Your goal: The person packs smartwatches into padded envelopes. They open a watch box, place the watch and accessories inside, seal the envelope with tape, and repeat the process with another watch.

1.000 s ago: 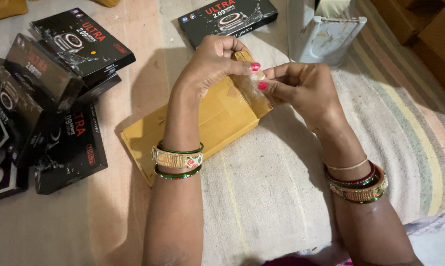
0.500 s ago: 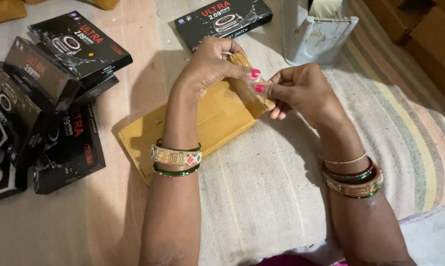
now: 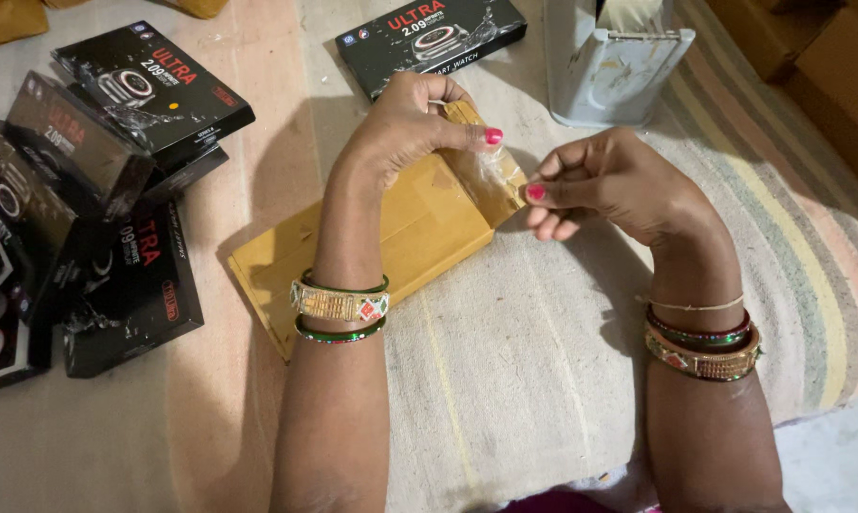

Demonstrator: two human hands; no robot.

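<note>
Head view. Hidden or unclear: the far end of the envelope [image 3: 400,233] lies under the left hand [image 3: 405,128]; the left forearm crosses its middle. The clear tape [image 3: 497,176] is glossy, its edges hard to trace.

Envelope: flat, mustard-yellow paper, lying on a pale striped cloth [image 3: 543,380]. Long axis diagonal, from near-left corner to far-right end.

Left hand: curled, thumb and fingers pinching the envelope's far end.

Right hand [image 3: 619,185]: loosely closed beside that end, thumb and forefinger pinched at the tape's edge; whether it grips tape cannot be told.

Surroundings: black boxes [image 3: 96,190] heaped at left, another black box [image 3: 429,38] beyond, a grey tape dispenser [image 3: 614,66] at far right.
</note>
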